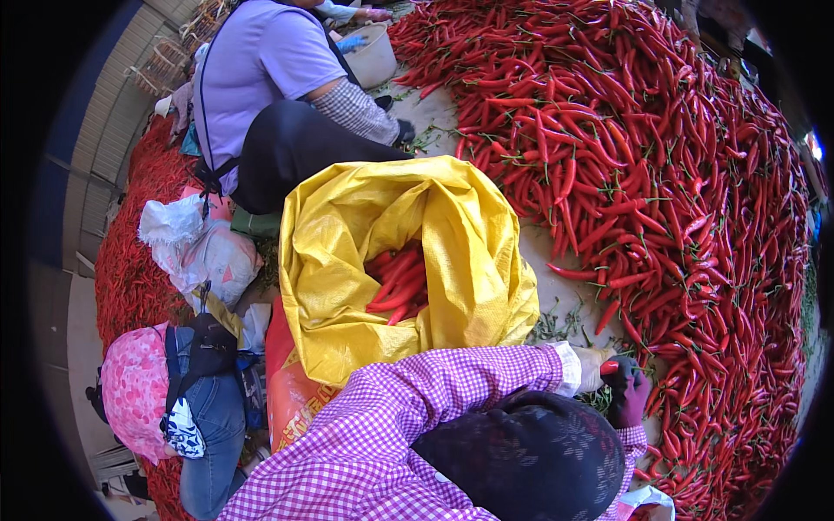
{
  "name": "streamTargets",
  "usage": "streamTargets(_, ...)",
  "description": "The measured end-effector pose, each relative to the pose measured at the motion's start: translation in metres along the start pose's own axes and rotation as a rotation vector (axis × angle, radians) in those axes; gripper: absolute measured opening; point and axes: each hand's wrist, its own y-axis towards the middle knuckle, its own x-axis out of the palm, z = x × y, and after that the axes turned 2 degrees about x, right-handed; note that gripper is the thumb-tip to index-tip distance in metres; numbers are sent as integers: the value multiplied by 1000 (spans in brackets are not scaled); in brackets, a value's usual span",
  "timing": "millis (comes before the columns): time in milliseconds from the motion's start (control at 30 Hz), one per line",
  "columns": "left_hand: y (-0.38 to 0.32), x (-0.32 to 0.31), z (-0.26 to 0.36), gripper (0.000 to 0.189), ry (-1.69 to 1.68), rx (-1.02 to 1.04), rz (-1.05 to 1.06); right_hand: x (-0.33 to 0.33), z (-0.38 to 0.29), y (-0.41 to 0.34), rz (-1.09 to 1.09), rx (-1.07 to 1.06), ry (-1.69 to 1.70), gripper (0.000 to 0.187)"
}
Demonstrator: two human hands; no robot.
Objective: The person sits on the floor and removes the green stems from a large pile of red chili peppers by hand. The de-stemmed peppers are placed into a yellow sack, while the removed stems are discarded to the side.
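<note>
Neither of my hands is in view. Before me stands a yellow woven sack (352,215) with its mouth spread wide, and red chilli peppers (401,280) lie inside it. Just below it, a person in a purple checked shirt (391,417) and a dark patterned head covering (528,456) bends towards a large heap of red chilli peppers (651,195). That person's pale-gloved hand (589,368) and dark-and-purple-gloved hand (629,394) meet at a red chilli pepper (609,368).
Another person in a lilac top (254,71) sits above the sack, near a white bucket (374,55). Someone in a pink head covering (137,391) is at lower left. White sacks (225,257), an orange sack (296,397) and a second red heap (153,241) lie leftward. Green stems (567,319) litter the floor.
</note>
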Motion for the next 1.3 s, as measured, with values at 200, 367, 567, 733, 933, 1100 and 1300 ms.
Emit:
streamTargets(200, -42, -41, 78, 28, 628, -197, -118, -11, -10, 6, -60, 123, -527, 25)
streamTargets(367, -27, -47, 34, 26, 657, -85, -256, -2, -3, 8, -239, 38, -637, 32)
streamTargets(567, -13, -59, -48, 12, 373, -24, 284, -10, 26, 14, -529, 274, -553, 48)
streamTargets(733, 6, -77, -26, 11, -294, -440, 459, -17, 34, 73, 18, 255, -993, 46)
streamTargets(933, 14, -50, 0, 18, -129, -475, 231, -14, 60, 150, 334, 544, -983, 53)
streamTargets(1100, 15, -62, -9, 20, -295, -431, 276, 14, 17, 125, 456, 471, -1233, 41)
streamTargets(1300, 19, -56, 1, 21, -388, -313, 234, -18, 48, 158, 251, 492, -1044, 42)
